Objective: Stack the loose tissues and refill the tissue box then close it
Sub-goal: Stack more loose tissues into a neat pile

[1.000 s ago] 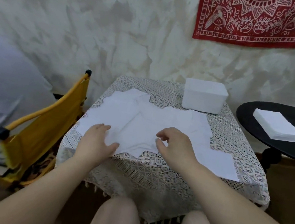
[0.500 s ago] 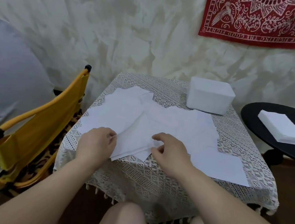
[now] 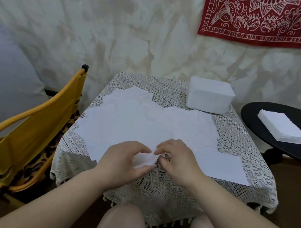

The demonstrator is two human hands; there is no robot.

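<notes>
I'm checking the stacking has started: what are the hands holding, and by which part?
Both the left hand and right hand pinch the near edge of one loose tissue.

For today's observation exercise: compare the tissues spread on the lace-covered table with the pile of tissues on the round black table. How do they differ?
The loose tissues lie spread out flat, overlapping unevenly, while the tissue stack is squared into one neat, thick block. The loose tissues cover much of the lace tablecloth; the stack takes up a small part of the black table. The left hand and right hand pinch a loose tissue; nothing touches the stack. Both are plain white.
</notes>
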